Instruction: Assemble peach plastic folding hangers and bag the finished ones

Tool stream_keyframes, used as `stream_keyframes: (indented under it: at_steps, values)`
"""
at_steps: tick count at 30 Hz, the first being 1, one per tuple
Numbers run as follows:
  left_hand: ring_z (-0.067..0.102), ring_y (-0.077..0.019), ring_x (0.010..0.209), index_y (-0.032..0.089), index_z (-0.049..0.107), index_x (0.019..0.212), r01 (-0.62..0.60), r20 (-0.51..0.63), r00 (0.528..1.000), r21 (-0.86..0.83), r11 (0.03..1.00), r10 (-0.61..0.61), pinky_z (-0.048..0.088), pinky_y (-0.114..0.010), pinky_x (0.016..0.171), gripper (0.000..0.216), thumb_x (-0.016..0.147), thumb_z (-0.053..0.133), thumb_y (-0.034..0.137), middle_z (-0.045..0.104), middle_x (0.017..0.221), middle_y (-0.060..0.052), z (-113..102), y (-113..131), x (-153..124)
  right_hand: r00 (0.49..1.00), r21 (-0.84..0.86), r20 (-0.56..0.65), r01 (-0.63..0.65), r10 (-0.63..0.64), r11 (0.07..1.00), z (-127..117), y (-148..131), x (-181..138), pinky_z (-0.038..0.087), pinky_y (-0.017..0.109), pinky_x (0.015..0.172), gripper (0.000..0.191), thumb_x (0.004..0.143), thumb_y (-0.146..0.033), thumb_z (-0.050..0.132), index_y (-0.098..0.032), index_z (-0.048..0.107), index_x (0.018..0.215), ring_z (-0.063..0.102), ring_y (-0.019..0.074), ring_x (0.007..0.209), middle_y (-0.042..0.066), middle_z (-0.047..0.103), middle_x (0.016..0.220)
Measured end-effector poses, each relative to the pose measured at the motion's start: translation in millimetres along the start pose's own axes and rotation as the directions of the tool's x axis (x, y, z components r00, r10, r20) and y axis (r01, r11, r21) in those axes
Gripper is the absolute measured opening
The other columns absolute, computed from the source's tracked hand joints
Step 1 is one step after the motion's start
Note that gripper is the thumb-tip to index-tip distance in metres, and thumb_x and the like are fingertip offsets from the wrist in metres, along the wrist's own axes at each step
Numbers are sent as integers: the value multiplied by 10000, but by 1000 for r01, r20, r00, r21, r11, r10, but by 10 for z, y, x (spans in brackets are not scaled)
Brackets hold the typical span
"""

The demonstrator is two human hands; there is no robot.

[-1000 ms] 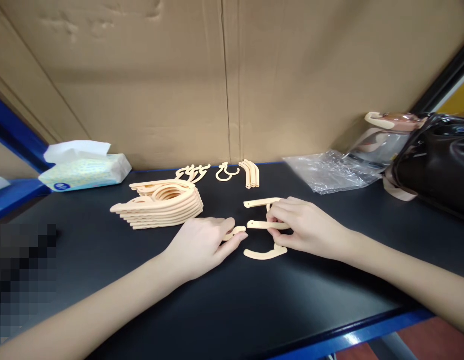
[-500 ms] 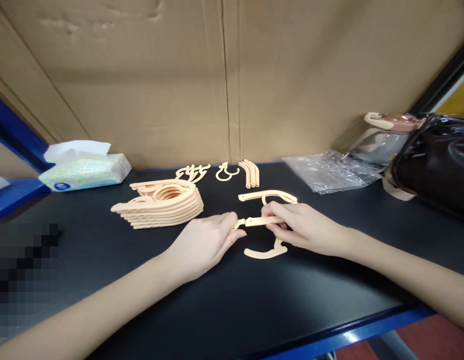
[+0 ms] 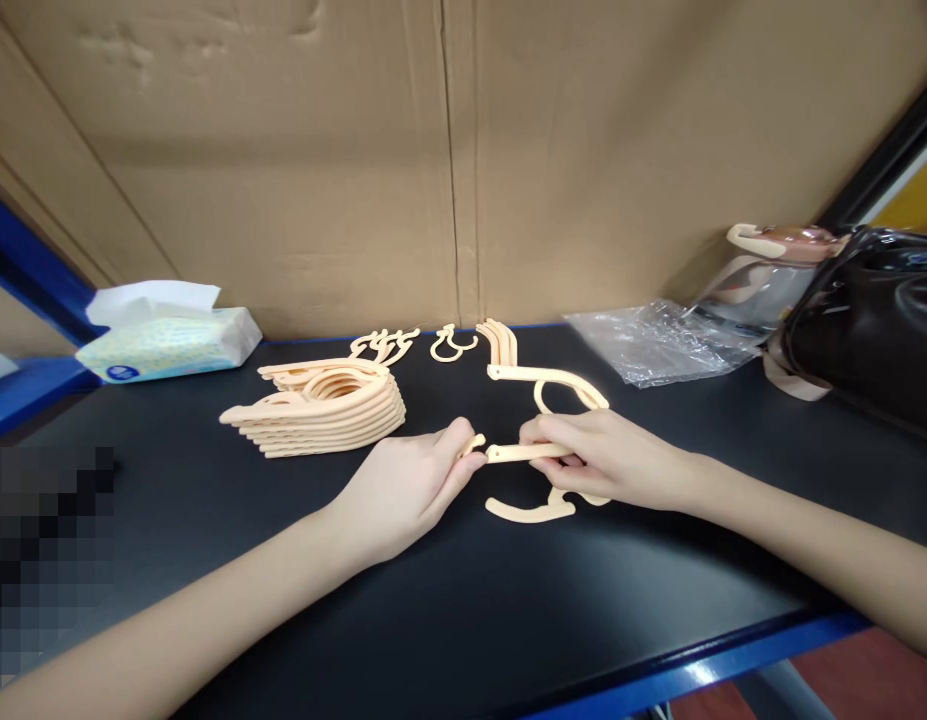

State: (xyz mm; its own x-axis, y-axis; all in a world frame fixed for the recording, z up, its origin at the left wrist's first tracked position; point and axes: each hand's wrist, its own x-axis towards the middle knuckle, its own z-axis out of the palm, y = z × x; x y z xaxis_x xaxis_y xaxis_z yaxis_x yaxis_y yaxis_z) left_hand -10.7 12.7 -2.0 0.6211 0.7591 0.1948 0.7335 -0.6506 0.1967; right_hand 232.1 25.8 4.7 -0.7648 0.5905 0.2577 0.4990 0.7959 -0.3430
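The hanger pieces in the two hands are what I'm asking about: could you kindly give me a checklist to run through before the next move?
1. Left hand holding its small piece: ok, pinched between thumb and fingers.
2. Right hand holding its strip: ok, the end with the hole sticks out toward the left hand.
3. Facing ends of those two pieces touching: cannot tell, they are very close.
4. Upper curved strip free of the strips behind it: cannot tell, they overlap in the view.
5. Plastic bag away from both hands: ok, it lies farther back.
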Motion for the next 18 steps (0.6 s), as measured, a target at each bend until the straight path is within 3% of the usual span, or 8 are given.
stream_keyframes:
  at_steps: [5, 9, 18]
  values:
    - [513, -129, 475, 212, 380, 824, -28, -45, 999, 10, 1000, 28, 313, -211, 463, 313, 1001, 183, 378, 542, 611, 48, -1, -6, 1, 998, -89, -57, 21, -26, 996, 14, 33, 8, 318, 195, 539, 44, 942, -224, 483, -193, 511, 956, 468, 85, 576, -40, 567, 740]
    - [521, -131, 464, 212, 359, 762, -73, -32, 997, 87, 993, 76, 292, -206, 447, 382, 1001, 190, 457, 537, 584, 41, 8, 6, -6, 998, -115, -37, 40, -44, 993, 22, 31, 13, 336, 210, 565, 136, 977, -313, 445, -195, 507, 950, 525, 109, 620, -19, 608, 769]
    - [518, -140, 441, 211, 362, 756, -118, -18, 992, 165, 979, 123, 267, -209, 433, 407, 986, 205, 508, 526, 558, 39, 33, 7, 6, 1000, -179, -13, 25, -28, 984, 52, 5, 9, 344, 229, 559, 170, 985, -313, 418, -180, 516, 945, 550, 130, 604, -13, 602, 713]
